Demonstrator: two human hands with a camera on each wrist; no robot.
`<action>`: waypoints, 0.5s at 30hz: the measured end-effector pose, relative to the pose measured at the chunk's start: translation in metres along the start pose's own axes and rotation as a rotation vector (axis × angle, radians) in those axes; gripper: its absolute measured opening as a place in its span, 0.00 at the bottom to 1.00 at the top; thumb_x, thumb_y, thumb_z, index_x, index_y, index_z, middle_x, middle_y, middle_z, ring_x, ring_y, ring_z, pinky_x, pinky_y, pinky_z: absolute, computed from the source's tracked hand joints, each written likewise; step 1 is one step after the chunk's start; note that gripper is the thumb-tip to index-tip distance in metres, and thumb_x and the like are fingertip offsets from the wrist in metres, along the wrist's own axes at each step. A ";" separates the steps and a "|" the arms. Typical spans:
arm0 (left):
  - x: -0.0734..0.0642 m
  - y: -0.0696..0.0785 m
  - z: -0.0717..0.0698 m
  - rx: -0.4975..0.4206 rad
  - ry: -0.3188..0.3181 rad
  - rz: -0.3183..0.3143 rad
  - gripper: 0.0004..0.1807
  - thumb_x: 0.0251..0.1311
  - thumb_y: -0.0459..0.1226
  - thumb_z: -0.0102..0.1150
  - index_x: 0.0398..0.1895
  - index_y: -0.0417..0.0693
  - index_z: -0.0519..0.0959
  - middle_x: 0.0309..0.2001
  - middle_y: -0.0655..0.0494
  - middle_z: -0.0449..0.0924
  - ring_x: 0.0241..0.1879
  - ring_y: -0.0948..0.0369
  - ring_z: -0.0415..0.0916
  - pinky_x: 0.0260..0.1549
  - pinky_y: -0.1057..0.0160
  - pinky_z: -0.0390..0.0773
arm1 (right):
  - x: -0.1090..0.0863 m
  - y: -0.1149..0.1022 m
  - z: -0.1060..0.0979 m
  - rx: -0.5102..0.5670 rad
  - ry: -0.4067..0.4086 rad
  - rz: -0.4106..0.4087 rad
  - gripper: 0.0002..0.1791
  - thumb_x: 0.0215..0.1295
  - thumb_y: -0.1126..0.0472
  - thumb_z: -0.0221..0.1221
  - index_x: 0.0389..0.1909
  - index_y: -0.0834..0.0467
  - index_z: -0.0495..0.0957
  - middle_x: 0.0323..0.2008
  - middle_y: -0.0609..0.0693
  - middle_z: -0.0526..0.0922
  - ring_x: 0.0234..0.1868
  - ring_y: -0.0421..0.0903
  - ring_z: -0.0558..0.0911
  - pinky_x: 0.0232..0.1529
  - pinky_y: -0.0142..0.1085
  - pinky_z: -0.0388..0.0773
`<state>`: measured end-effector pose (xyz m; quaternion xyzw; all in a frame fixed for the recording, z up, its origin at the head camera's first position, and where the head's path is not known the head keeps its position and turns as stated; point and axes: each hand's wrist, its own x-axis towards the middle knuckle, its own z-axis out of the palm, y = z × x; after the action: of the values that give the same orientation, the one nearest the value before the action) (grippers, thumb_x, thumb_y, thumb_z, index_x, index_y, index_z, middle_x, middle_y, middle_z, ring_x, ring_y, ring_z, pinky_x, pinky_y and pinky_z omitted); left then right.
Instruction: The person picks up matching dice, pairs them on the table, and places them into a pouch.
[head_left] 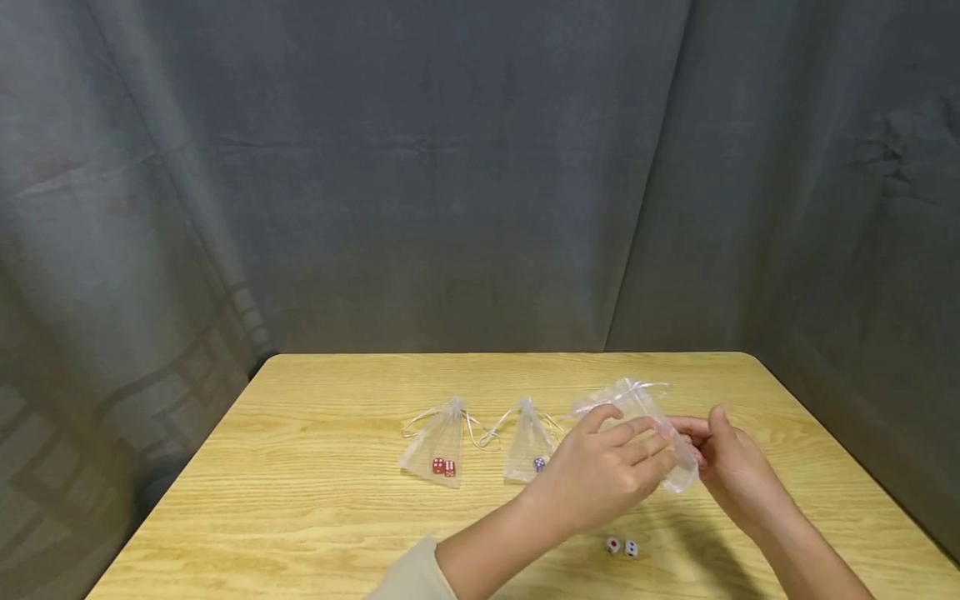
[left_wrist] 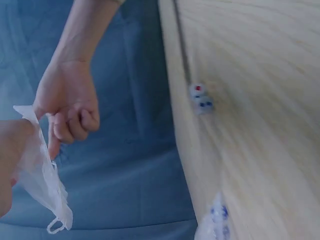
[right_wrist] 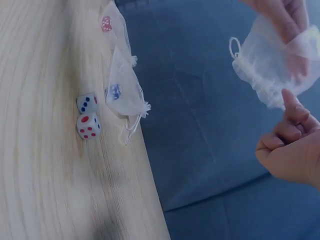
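Observation:
Both hands hold a sheer white drawstring pouch (head_left: 678, 475) up over the right part of the table. My left hand (head_left: 607, 475) is at its near left side with the fingers spread over the mesh. In the right wrist view, left fingertips show through the fabric of the pouch (right_wrist: 272, 60); whether they are inside or behind it I cannot tell. My right hand (head_left: 738, 479) grips the right side, its other fingers curled in the right wrist view. A gathered edge with a cord loop is at one end. Two white dice (head_left: 622, 547) lie below the hands.
To the left on the wooden table (head_left: 300, 500) lie a mesh pouch (head_left: 442, 437) holding red dice and another pouch (head_left: 525, 437) with blue dice in it, both drawn closed with their cords loose. A grey curtain (head_left: 450, 208) stands behind.

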<state>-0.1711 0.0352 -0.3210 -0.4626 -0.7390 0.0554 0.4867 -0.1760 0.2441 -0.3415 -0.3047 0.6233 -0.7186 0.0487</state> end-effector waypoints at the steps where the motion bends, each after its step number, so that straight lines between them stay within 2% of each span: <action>1: -0.004 0.002 -0.002 0.003 -0.047 0.017 0.14 0.64 0.46 0.48 0.48 0.65 0.80 0.51 0.70 0.77 0.55 0.68 0.70 0.55 0.61 0.64 | 0.000 0.000 0.003 -0.036 0.010 0.010 0.29 0.75 0.58 0.26 0.49 0.53 0.80 0.42 0.45 0.82 0.42 0.37 0.79 0.42 0.29 0.74; 4: -0.012 0.006 -0.006 -0.004 -0.166 0.057 0.15 0.66 0.44 0.45 0.51 0.66 0.78 0.54 0.69 0.74 0.60 0.66 0.65 0.58 0.60 0.61 | -0.002 0.000 0.012 -0.218 0.114 0.087 0.20 0.73 0.64 0.39 0.44 0.52 0.81 0.40 0.43 0.82 0.41 0.36 0.78 0.41 0.29 0.72; 7: -0.015 0.007 -0.012 0.036 -0.220 0.110 0.16 0.66 0.42 0.44 0.51 0.66 0.78 0.55 0.69 0.73 0.59 0.66 0.66 0.58 0.60 0.61 | -0.001 -0.001 0.021 -0.382 0.218 0.217 0.11 0.68 0.66 0.50 0.40 0.60 0.81 0.36 0.43 0.82 0.40 0.38 0.77 0.40 0.31 0.70; 10: -0.018 0.009 -0.016 0.038 -0.225 0.129 0.15 0.65 0.40 0.46 0.48 0.66 0.79 0.52 0.70 0.75 0.53 0.69 0.71 0.55 0.61 0.63 | 0.000 -0.002 0.026 -0.460 0.246 0.293 0.10 0.66 0.64 0.53 0.37 0.68 0.78 0.34 0.45 0.80 0.39 0.40 0.75 0.40 0.32 0.70; 13: -0.020 0.011 -0.017 0.024 -0.196 0.132 0.13 0.66 0.42 0.46 0.45 0.66 0.80 0.49 0.70 0.78 0.46 0.72 0.72 0.52 0.62 0.64 | 0.000 -0.003 0.028 -0.497 0.260 0.300 0.11 0.65 0.63 0.54 0.35 0.69 0.77 0.33 0.46 0.78 0.37 0.40 0.74 0.38 0.33 0.70; 15: -0.023 0.014 -0.010 -0.023 -0.163 0.106 0.13 0.65 0.45 0.45 0.44 0.66 0.80 0.48 0.70 0.78 0.45 0.72 0.72 0.52 0.62 0.63 | 0.000 -0.004 0.028 -0.523 0.291 0.280 0.10 0.65 0.63 0.55 0.34 0.68 0.77 0.32 0.45 0.79 0.37 0.39 0.74 0.37 0.32 0.70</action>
<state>-0.1523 0.0220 -0.3385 -0.5004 -0.7513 0.1100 0.4159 -0.1606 0.2205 -0.3363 -0.1124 0.8229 -0.5564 -0.0224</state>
